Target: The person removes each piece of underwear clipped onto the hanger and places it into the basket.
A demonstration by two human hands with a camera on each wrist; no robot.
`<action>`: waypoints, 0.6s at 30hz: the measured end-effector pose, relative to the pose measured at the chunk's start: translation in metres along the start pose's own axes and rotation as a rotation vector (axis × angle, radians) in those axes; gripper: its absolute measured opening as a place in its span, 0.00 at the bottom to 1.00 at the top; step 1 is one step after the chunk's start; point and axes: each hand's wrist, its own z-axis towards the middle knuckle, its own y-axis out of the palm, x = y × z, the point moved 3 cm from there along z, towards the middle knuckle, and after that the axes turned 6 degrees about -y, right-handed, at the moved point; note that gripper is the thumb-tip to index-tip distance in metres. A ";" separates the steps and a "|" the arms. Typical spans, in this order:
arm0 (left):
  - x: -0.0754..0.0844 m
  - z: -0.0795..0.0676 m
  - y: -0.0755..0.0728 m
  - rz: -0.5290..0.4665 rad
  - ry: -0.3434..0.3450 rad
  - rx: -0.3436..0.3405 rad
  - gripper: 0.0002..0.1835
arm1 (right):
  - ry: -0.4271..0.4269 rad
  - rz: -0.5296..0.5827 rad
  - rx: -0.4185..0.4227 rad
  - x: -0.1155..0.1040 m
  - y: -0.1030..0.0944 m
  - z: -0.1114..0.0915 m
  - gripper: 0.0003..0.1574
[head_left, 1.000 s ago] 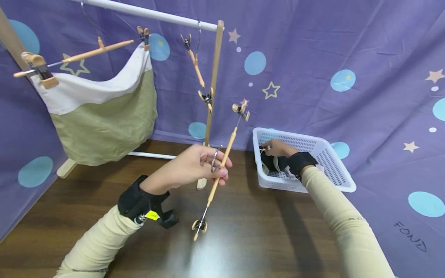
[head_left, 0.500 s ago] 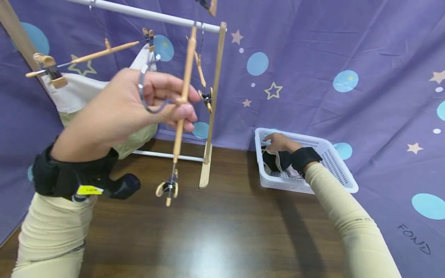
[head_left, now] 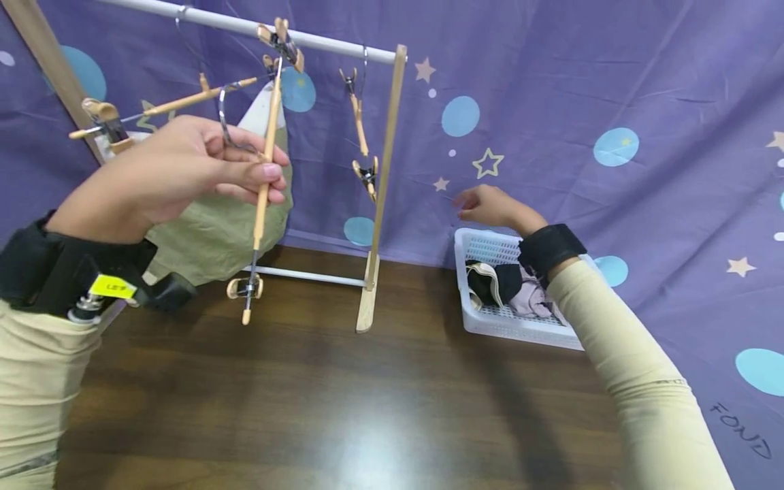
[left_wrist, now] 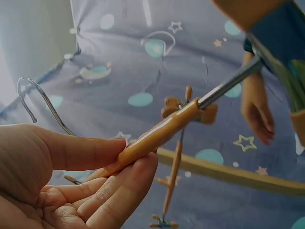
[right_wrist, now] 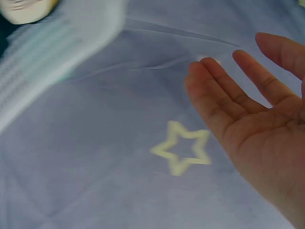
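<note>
In the head view my left hand [head_left: 202,163] pinches a wooden clip hanger [head_left: 267,153] near its middle, thumb on one side and fingers on the other. The hanger stands nearly upright, a clip at each end, its metal hook [left_wrist: 42,98] curving back over the hand. It overlaps the rack's white rail [head_left: 331,44] in this view. My right hand [head_left: 490,206] is raised above the far rim of a white basket [head_left: 520,331]; its fingers are extended and hold nothing in the right wrist view. Black-and-cream cloth [head_left: 490,282] and pale pink cloth [head_left: 531,298] lie in the basket.
On the rail hang a second clip hanger [head_left: 359,126] with nothing clipped to it and another holding a green-and-white cloth item [head_left: 214,231]. The rack's wooden post [head_left: 392,136] stands right of them. A purple patterned curtain [head_left: 551,82] backs the brown table [head_left: 367,381].
My left hand has carried the hanger up and left toward the rail, turning it more upright. The right hand has come up out of the basket, bringing nothing along.
</note>
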 end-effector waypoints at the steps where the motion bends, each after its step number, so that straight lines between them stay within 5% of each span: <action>1: -0.003 0.001 -0.002 0.004 -0.005 -0.002 0.08 | -0.016 0.015 0.004 -0.008 -0.004 0.002 0.25; 12: -0.023 0.018 -0.001 -0.033 -0.095 -0.015 0.07 | -0.168 0.231 0.104 -0.078 -0.012 0.023 0.29; 18: -0.020 0.031 0.005 -0.047 -0.124 -0.027 0.18 | -0.200 0.355 0.190 -0.098 -0.001 0.032 0.35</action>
